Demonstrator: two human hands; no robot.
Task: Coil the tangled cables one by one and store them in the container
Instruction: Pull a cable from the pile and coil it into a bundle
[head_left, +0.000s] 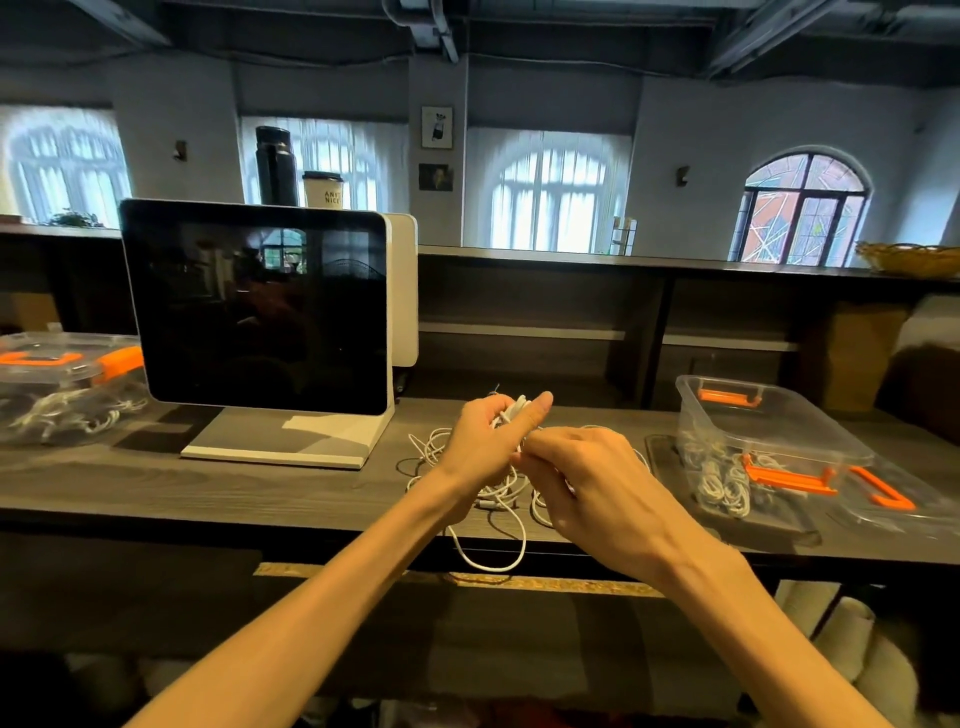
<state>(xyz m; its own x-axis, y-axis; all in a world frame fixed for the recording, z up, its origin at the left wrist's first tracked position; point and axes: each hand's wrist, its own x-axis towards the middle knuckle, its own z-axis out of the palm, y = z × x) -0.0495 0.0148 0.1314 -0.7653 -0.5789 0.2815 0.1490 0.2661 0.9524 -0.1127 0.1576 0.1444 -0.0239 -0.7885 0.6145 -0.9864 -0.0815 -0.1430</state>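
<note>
Two hands work over one tangle of white cables (493, 488) near the table's (208, 493) front edge. The left hand (488, 441) grips a small coil, fingers curled; the right hand (587, 483) pinches a strand. One open clear container (753, 436) holding coiled cables sits toward the right edge.

Dark counter (234, 483): monitor (260, 306), cables (488, 493), container (769, 441).
</note>
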